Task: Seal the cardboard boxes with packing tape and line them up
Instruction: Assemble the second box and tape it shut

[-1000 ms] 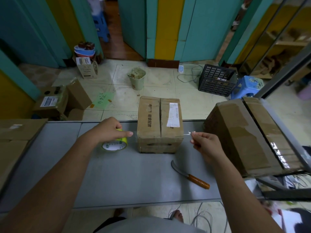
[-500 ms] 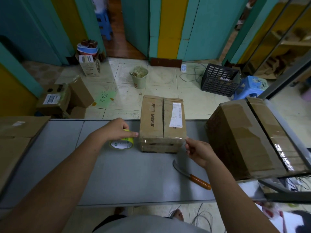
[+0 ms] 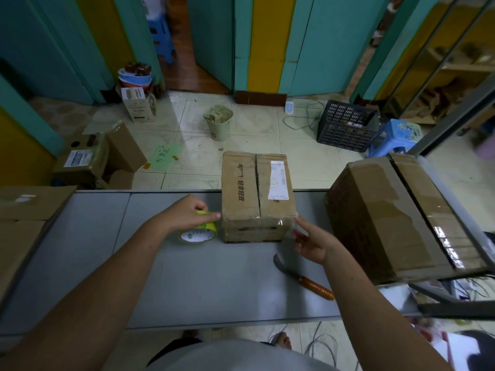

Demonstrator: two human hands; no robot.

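At far edge of table [image 3: 171, 277], box [image 3: 241, 191]

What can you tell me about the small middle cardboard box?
The small cardboard box is brown card, standing at the far edge of the grey table. Two top flaps meet in a centre seam; the left bears printed characters, the right a white label. Clear tape glints along its near top edge. The right hand touches its near right corner; the left hand holds a tape roll beside its left side.
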